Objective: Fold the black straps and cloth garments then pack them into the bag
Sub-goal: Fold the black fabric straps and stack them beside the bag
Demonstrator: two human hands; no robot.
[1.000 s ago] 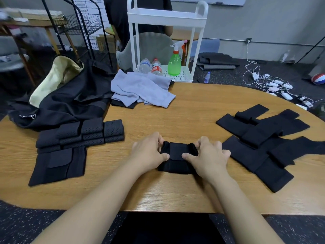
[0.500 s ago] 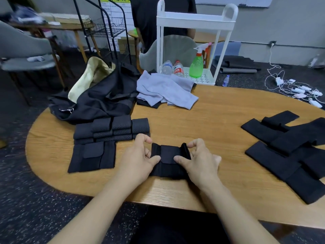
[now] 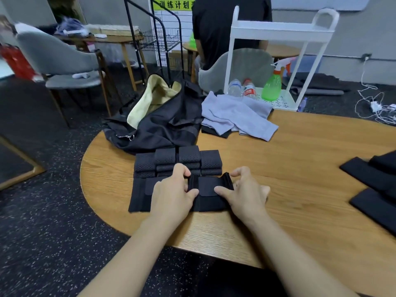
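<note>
A rounded wooden worktop (image 3: 300, 159) stands on dark speckled flooring, with grey chairs, a black wire rack and a white cart (image 3: 280, 31) behind it. At its near middle, the left hand (image 3: 171, 196) and right hand (image 3: 244, 194) each pinch an end of a folded black strap (image 3: 209, 194), thumbs on top. Just left of that strap lies a flat folded one, partly hidden by the left hand; behind it sits a row of perforated rolled straps (image 3: 177, 160). Farther back lie the open black bag (image 3: 162, 123) and grey cloth garments (image 3: 235, 116). Unfolded straps (image 3: 372, 185) to the right are cut off by the frame edge.
</note>
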